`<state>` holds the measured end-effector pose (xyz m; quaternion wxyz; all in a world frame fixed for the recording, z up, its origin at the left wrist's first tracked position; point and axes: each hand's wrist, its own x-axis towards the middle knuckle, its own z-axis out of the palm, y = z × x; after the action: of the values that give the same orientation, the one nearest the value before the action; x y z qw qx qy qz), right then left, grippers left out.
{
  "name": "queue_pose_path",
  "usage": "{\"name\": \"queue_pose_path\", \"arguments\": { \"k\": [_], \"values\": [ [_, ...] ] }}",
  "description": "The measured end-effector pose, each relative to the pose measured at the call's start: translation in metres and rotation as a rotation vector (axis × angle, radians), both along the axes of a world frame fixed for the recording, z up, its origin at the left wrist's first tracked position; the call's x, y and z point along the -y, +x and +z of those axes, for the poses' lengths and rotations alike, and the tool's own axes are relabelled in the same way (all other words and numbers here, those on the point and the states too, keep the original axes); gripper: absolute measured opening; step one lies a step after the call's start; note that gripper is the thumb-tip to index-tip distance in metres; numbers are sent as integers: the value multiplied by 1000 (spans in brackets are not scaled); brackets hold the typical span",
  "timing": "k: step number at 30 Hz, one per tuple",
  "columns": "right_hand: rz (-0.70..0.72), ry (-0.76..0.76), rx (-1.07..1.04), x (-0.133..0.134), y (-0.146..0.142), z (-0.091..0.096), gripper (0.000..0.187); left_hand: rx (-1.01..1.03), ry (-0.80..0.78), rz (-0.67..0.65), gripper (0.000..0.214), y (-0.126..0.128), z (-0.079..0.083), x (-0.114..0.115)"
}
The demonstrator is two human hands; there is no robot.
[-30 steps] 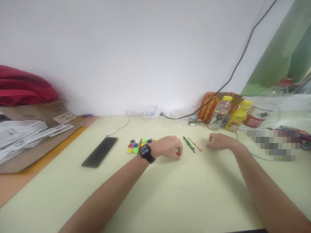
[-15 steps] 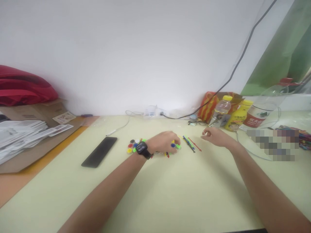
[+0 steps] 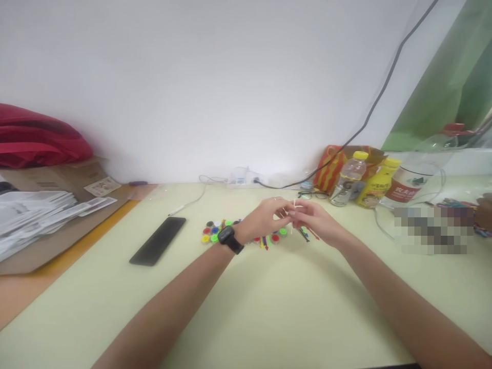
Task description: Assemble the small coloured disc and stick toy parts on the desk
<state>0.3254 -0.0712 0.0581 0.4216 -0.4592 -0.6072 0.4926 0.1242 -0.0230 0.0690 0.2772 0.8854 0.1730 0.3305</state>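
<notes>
My left hand, with a black watch on its wrist, meets my right hand fingertip to fingertip above the table. The fingers of the left are curled in a pinch; what they hold, if anything, is too small to make out. A thin white plastic stick rises from between the pinched fingers of the right. Below and left lie small round pieces like caps, among them a green one and a red one. Several coloured arrow-tipped sticks lie partly hidden under both hands, including a red stick.
A black phone lies left of the round pieces. Behind on the right stand a clear bottle, a yellow bottle and a large jug. Glasses and a white cable lie near the wall. Papers are stacked far left.
My left hand has lifted off the round pieces and moved slightly right. My right hand has come left with the white stick, and the two hands now meet.
</notes>
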Motion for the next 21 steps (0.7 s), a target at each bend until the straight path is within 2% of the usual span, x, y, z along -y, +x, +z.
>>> {"name": "queue_pose_path", "arguments": {
  "k": [6,10,13,15,18,21],
  "values": [
    [18,-59,-127,-6,2,-7,34,4,-33,20,16,-2,-1,-4],
    [70,-21,-83,-8,-1,-14,20,-44,-19,2,11,-1,0,-1],
    [75,-8,19,-9,-1,-18,14,-71,-27,-6,7,0,-1,2],
    [15,21,136,-11,0,-22,16,-84,-55,-6,6,0,-3,4],
    [-110,111,400,-16,4,-31,26,-168,-74,-45,4,2,-9,6],
    [-152,138,586,-21,8,-39,40,-303,-34,-111,4,6,-16,10]
  ]
}}
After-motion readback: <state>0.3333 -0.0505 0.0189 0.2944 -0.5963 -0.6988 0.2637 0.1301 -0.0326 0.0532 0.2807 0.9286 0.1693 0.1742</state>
